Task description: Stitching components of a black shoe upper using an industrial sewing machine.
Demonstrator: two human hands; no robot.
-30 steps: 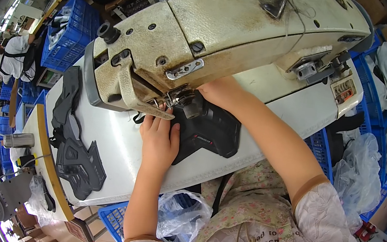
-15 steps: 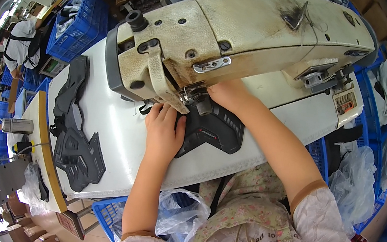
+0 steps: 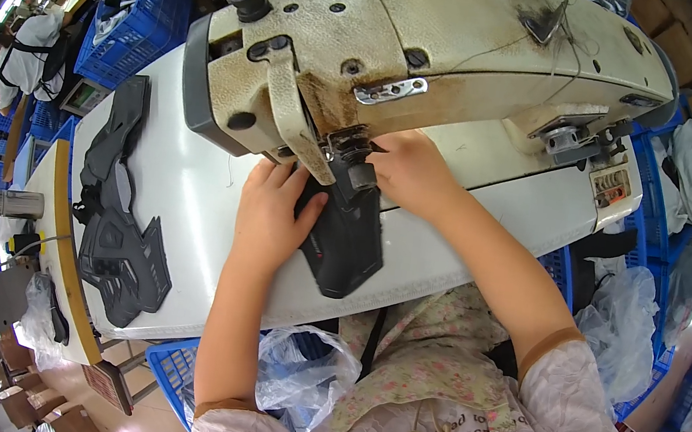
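A black moulded fabric piece (image 3: 342,246) lies under the needle area of a cream sewing machine (image 3: 466,56), with its broad end toward me. My left hand (image 3: 272,210) holds its left edge, thumb on the piece; the fingertips are partly hidden beside the machine's lever (image 3: 294,112). On the other side, my right hand (image 3: 412,172) has its fingers curled at the piece's far right edge, close behind the presser foot (image 3: 358,174). What those fingertips pinch is mostly hidden by the machine head.
More black moulded pieces (image 3: 124,255) lie on the white table (image 3: 192,239) at the left. A blue crate with clear plastic bags (image 3: 302,373) sits below the table's front edge. Blue crates (image 3: 139,23) stand at the far left, and bagged goods (image 3: 628,317) at the right.
The black piece has turned clockwise, its broad end swinging toward me. My left hand has shifted left and slightly nearer; my right hand has come into fuller view beside the needle area.
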